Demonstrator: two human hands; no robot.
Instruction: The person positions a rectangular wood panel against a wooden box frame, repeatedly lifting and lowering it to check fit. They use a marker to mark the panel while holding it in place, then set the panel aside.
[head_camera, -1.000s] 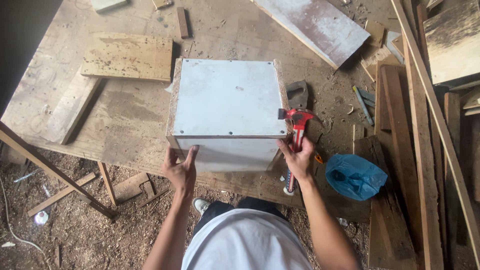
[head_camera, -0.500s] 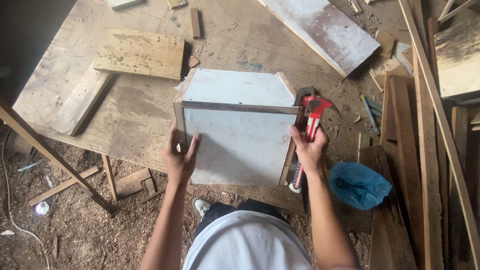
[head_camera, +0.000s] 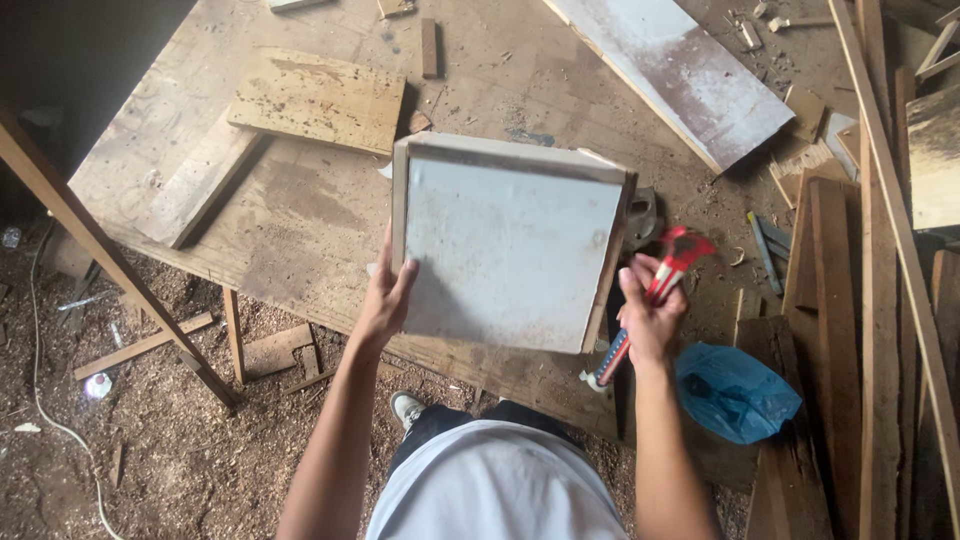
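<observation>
A white-faced wooden box (head_camera: 505, 245) is tipped up over the near edge of a plywood worktable (head_camera: 290, 215), its broad white panel turned toward me. My left hand (head_camera: 385, 300) grips the box's lower left edge and bears it. My right hand (head_camera: 650, 310) is just off the box's right edge, fingers closed around a red-handled tool (head_camera: 655, 300) whose red jaws point up and whose handle sticks out below the fist. Whether the right hand still touches the box I cannot tell.
A square wood offcut (head_camera: 320, 100) and a plank (head_camera: 195, 185) lie on the table's left part. A long white board (head_camera: 680, 70) slants at the top right. A blue plastic bag (head_camera: 735, 390) sits by stacked planks (head_camera: 860, 330) on the right. Sawdust and scraps cover the floor (head_camera: 130, 420).
The box has gone from lying flat to being tilted up and turned toward me. My right hand with the red tool has shifted off the box's edge to the right.
</observation>
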